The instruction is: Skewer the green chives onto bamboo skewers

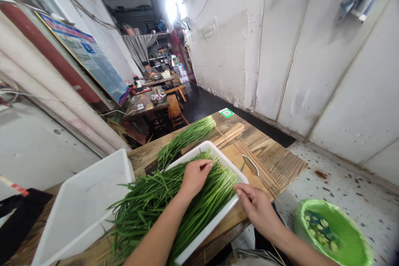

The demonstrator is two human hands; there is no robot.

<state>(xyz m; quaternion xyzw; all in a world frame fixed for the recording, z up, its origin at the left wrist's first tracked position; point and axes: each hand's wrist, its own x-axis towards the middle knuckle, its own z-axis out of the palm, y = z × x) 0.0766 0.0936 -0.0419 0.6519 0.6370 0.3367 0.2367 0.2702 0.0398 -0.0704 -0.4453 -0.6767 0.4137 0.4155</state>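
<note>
A white tray (215, 221) on a wooden table (274, 158) holds a thick heap of green chives (162, 199). My left hand (195, 176) rests on the chives near the tray's far end, fingers curled into the stalks. At the tray's right corner, my right hand (257, 208) pinches a thin bamboo skewer (229, 180) that points over the chives. A second bundle of chives (187, 137) lies on the table beyond the tray.
An empty white tray (84, 203) sits at the left. Bamboo skewers (255, 164) and a knife (251, 164) lie on the table to the right. A bin with a green bag (335, 232) stands on the floor. Tables and stools stand further back.
</note>
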